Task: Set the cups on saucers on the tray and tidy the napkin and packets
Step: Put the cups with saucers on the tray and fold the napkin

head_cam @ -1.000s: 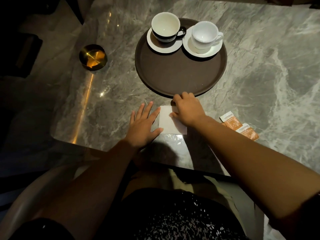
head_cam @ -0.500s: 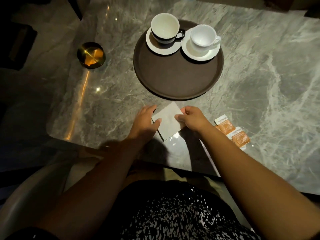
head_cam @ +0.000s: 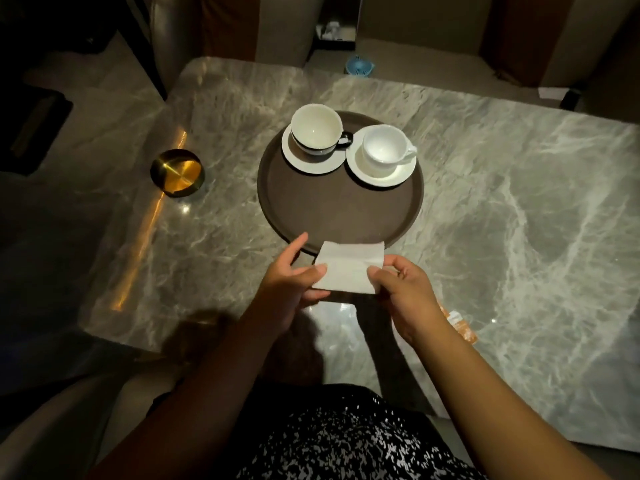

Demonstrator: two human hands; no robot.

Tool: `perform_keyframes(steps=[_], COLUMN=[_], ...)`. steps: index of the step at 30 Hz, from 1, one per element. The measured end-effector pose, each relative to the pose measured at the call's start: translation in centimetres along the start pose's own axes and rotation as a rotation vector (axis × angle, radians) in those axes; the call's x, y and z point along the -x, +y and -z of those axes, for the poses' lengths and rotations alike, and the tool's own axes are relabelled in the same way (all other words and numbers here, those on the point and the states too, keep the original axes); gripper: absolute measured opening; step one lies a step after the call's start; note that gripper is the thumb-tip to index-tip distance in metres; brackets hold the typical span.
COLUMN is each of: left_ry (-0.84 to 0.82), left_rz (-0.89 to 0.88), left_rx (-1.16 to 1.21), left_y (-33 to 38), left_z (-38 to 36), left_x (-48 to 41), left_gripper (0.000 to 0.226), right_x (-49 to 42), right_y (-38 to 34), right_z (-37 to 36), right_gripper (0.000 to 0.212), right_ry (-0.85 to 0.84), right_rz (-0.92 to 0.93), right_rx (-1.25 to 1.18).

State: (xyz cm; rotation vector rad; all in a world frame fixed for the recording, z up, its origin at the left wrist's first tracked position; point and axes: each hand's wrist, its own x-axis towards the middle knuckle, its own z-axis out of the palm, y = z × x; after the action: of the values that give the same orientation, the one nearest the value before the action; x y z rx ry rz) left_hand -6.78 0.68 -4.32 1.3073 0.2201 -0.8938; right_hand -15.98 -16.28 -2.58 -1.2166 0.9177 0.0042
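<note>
Two cups, a dark-banded cup [head_cam: 316, 133] and a white cup [head_cam: 384, 147], each stand on one of two saucers [head_cam: 311, 166] on the far half of the single round tray [head_cam: 341, 216]. One napkin [head_cam: 348, 271] hangs over the tray's near rim, with the left hand [head_cam: 291, 282] and right hand [head_cam: 405, 292] each pinching an end between thumb and fingers. Near-right of the tray, orange packets [head_cam: 460, 325] lie on the worktop [head_cam: 519, 202], mostly hidden by the right forearm, so their count is unclear. One brass bowl [head_cam: 177, 172] sits left of the tray.

A dimly lit lounge or sitting room is suggested: a polished grey marble table [head_cam: 519, 209] is seen, with a brass ashtray [head_cam: 177, 173] at its left, a round brown serving tray [head_cam: 339, 220] bearing cups [head_cam: 316, 129] on saucers [head_cam: 381, 176], and pale upholstered seating [head_cam: 415, 26] beyond the far edge.
</note>
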Motion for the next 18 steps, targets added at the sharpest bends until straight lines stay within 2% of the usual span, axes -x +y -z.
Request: perform_keyframes(steps=[3,6,9,13,18], left_ry=[-0.075,-0.05,-0.039,-0.03,-0.021], left_rz=[-0.075,-0.146,-0.21,-0.264,-0.254], left_rx=[-0.11,-0.21,-0.231,-0.278,-0.261], left_y=[1.9,3.2,3.9,4.8,6.1], left_z=[-0.4,-1.1,-1.5,-1.4,-1.3], left_x=[-0.1,-0.3,-0.4,-0.8,-1.5], left_gripper=[0.067,0.056,0.049,0.045,0.036], right_x=[-0.5,-1.1,-1.5,-1.9,-2.2], right_y=[-0.5,-1.0,-1.8,-2.7,-4.1], right_z=[-0.2,-0.4,-0.5,-0.4,-0.6], right_gripper=[0.019,0.016,0.006,0.016,0.005], right_ry=[-0.021,-0.028,-0.001,-0.022,-0.033], right_rz=[0.061,0.081,0.108,0.197,0.236], right_rx=[0.042,0.078,0.075,0.127,0.162])
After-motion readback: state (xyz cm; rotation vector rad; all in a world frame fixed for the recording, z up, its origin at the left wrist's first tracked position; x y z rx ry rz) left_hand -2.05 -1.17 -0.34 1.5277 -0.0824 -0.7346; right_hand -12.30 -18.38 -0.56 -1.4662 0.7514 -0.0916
